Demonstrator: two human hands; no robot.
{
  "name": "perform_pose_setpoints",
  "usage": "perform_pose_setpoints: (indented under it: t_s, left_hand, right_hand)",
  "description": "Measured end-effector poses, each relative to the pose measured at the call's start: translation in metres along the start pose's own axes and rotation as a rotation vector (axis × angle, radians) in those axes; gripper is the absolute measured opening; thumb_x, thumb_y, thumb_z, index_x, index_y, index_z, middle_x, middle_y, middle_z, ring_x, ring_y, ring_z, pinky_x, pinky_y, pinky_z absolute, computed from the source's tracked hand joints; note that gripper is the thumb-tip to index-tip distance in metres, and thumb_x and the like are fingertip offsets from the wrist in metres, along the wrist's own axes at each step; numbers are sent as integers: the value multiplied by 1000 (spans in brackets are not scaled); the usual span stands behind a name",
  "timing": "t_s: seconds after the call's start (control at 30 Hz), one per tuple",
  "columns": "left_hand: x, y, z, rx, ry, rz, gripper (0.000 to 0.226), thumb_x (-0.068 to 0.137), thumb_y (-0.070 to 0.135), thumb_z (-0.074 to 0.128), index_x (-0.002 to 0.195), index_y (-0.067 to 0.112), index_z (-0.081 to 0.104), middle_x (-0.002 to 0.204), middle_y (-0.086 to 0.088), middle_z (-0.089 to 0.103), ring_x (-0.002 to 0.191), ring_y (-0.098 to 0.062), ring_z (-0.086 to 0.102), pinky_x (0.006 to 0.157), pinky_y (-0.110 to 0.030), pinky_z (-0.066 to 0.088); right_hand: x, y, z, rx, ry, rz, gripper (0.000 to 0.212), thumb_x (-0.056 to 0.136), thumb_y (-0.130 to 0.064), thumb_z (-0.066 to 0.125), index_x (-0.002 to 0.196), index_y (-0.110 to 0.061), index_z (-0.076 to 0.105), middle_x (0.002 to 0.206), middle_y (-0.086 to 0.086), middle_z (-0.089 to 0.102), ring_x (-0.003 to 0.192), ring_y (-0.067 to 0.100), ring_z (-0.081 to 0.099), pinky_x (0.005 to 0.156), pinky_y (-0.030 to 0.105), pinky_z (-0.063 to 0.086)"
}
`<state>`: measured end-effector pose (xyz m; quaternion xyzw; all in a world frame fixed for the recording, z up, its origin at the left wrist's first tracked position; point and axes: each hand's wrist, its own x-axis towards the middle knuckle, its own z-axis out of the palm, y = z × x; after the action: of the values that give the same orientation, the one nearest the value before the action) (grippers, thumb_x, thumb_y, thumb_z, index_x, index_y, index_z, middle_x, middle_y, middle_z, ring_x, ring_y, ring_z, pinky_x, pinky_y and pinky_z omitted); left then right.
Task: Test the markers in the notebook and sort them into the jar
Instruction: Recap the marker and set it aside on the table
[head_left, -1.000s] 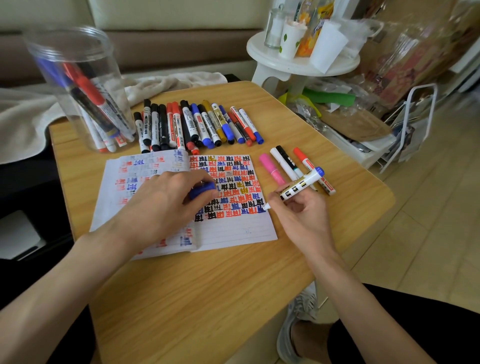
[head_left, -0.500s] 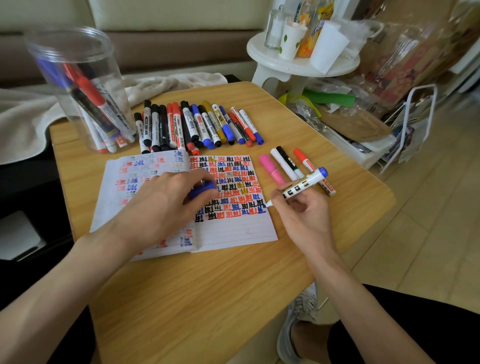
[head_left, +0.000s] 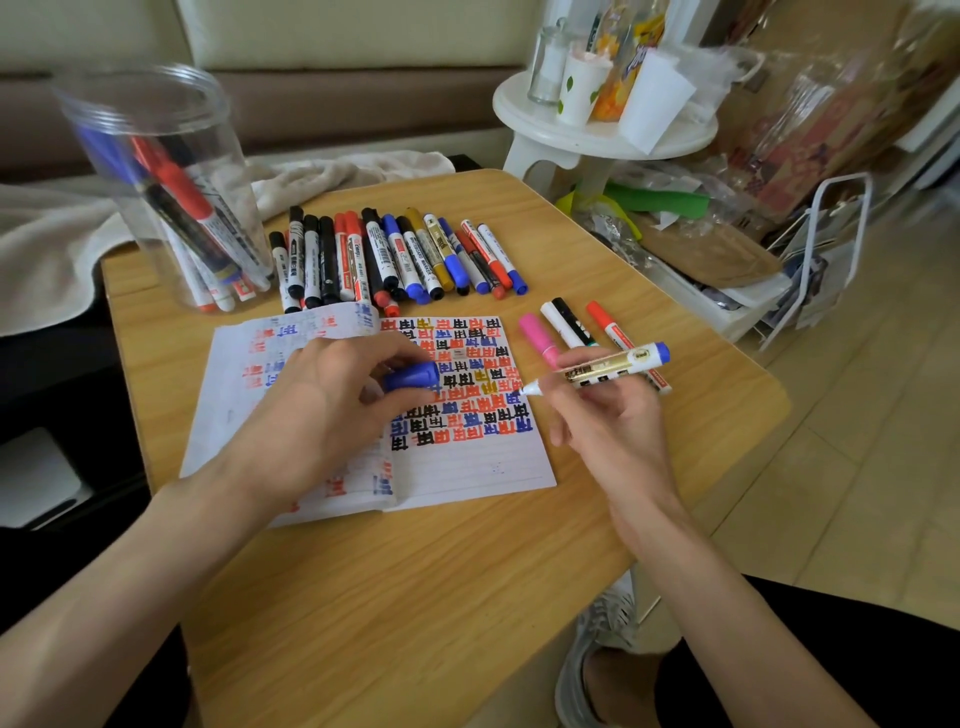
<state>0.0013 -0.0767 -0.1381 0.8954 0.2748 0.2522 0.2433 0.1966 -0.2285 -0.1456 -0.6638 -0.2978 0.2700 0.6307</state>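
Jar (head_left: 156, 156) behind notebook (head_left: 467, 467), off its left corner, some markers inside. Left hand (head_left: 322, 410) rests on notebook, pinching blue cap (head_left: 413, 375). Right hand (head_left: 608, 415) at notebook's right edge grips uncapped marker (head_left: 608, 369) mid-barrel, tip at the page. Marker likely light, stiff, smooth plastic (could slip); best held on barrel near tip.

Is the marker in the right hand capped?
No: the marker shows its bare tip, and the left hand holds the blue cap.

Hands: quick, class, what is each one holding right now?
Left hand: pinches the blue cap.
Right hand: grips the uncapped marker.
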Motion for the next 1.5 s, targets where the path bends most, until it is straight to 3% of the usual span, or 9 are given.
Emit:
perform_pose_setpoints:
  t_s: [0.2, 0.37, 0.57, 0.73, 0.87, 1.0, 1.13, 1.2, 1.5]
  left_hand:
    - [-1, 5, -3, -52, 18, 6, 37, 82, 46, 71, 116, 31, 74, 84, 34, 57, 82, 9, 62, 66, -4, 44]
    - [-3, 4, -4, -70, 7, 14, 42, 80, 47, 68, 118, 30, 74, 86, 35, 55, 87, 18, 58, 72, 1, 42]
    - [-6, 0, -4, -88, -10, 16, 33, 82, 33, 79, 115, 32, 75, 90, 20, 70, 83, 6, 62, 72, -4, 45]
    - [-6, -1, -4, -114, -15, 53, 36, 80, 46, 70, 113, 32, 76, 95, 20, 73, 84, 2, 64, 72, -7, 46]
    - [-7, -3, -4, -160, -1, 26, 39, 77, 49, 70, 113, 35, 74, 91, 20, 73, 86, 2, 65, 73, -6, 46]
    - [-7, -6, -5, -157, 40, -4, 35, 77, 52, 69, 108, 36, 74, 86, 27, 68, 82, 3, 64, 72, -8, 47]
    - [-8, -6, -9, -147, 69, -22, 42, 78, 59, 62, 109, 34, 75, 87, 30, 65, 84, 8, 61, 72, -5, 44]
    - [-8, -6, -12, -160, 96, -43, 43, 79, 59, 61, 110, 34, 75, 88, 28, 67, 83, 8, 61, 72, -5, 43]
    - [-17, -10, -7, -92, 191, -70, 20, 90, 27, 75, 109, 24, 78, 89, 23, 67, 78, 11, 61, 78, -11, 47]
  right_hand:
    - [-2, -7, 13, 90, -168, 49, 39, 95, -11, 73, 133, -17, 66, 106, 0, 78, 71, 22, 61, 50, 19, 40]
    - [-2, -12, 22, 169, -186, 65, 23, 96, -9, 70, 115, -21, 73, 97, 8, 77, 67, 22, 61, 49, 24, 35]
    - [-4, -10, 32, 108, -238, 18, 14, 96, -11, 72, 102, -22, 75, 98, 18, 75, 68, 24, 64, 53, 31, 35]
    - [-8, -7, 37, 50, -279, -21, 12, 92, -13, 78, 102, -20, 78, 93, 10, 78, 76, 24, 72, 55, 28, 40]
    - [-7, -9, 36, 46, -300, 16, 19, 91, -19, 79, 110, -17, 79, 82, -2, 75, 75, 8, 66, 62, 18, 45]
    - [2, -10, 35, 184, -209, 95, 16, 95, -23, 73, 110, -18, 77, 85, 7, 68, 67, 18, 55, 54, 26, 38]
    - [9, -14, 30, 108, -195, 20, 16, 93, -17, 76, 107, -9, 75, 96, -14, 77, 70, 21, 66, 59, 27, 50]
    - [12, -15, 27, 3, -239, -58, 16, 92, -16, 77, 107, -10, 77, 96, -7, 79, 74, 21, 73, 64, 26, 57]
    - [13, -7, 43, -59, -241, -174, 15, 91, -9, 77, 105, -9, 79, 83, 7, 79, 71, 21, 77, 69, 24, 60]
